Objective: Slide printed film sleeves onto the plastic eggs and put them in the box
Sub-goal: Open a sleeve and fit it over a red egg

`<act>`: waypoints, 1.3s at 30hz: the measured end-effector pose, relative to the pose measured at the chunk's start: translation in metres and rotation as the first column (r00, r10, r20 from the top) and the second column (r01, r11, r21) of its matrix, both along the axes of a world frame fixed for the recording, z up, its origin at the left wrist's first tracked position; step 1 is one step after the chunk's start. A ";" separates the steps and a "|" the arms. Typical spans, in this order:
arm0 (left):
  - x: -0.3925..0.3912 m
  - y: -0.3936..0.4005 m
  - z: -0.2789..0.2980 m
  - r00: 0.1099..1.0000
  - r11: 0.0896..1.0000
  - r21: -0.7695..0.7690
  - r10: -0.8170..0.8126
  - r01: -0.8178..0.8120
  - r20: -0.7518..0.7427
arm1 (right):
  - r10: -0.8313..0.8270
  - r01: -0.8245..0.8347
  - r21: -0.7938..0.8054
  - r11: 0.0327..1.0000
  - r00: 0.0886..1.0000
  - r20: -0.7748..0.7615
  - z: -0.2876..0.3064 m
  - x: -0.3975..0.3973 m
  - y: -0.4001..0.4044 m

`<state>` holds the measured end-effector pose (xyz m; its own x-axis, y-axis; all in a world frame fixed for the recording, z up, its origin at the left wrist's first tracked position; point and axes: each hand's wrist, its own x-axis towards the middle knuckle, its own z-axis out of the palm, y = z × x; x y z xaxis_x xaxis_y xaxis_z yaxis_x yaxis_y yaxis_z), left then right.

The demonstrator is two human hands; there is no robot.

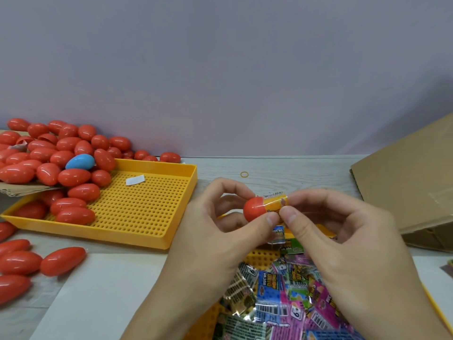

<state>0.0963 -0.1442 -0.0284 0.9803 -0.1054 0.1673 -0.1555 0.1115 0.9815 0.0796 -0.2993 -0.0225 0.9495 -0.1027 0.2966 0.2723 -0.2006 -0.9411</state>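
Note:
My left hand (pixel 215 231) pinches a red plastic egg (pixel 253 208) at the middle of the table. A yellow printed film sleeve (pixel 275 201) covers the egg's right part, and my right hand (pixel 343 236) grips that sleeve between thumb and fingers. The egg's left end sticks out bare. Below my hands lies a heap of flat printed sleeves (pixel 282 290) in pink, blue and green on a yellow tray (pixel 259 256). The cardboard box (pixel 404 187) stands at the right, tilted, with its inside hidden.
A yellow perforated tray (pixel 137 207) at the left holds several red eggs (pixel 73 177) and one blue egg (pixel 79 161), spilling from a cardboard flap. More red eggs (pixel 62 261) lie loose at the near left. A rubber band (pixel 244 174) rests beyond my hands.

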 end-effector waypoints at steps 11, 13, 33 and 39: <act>-0.002 -0.001 0.002 0.993 0.986 0.163 -0.036 0.017 0.110 | -0.079 0.076 -0.042 0.996 0.995 -0.060 0.005 -0.004 0.001; -0.002 -0.001 0.000 0.992 0.986 0.164 -0.057 0.039 0.109 | -0.096 0.092 -0.049 0.995 0.992 -0.082 0.006 -0.004 0.002; -0.003 -0.001 0.001 0.996 0.979 0.205 -0.034 0.016 0.084 | -0.066 0.081 0.095 0.992 0.987 -0.149 0.010 -0.003 0.001; -0.002 -0.001 0.001 0.995 0.981 0.196 -0.018 -0.002 0.098 | -0.048 0.065 0.103 0.993 0.986 -0.159 0.010 -0.003 0.001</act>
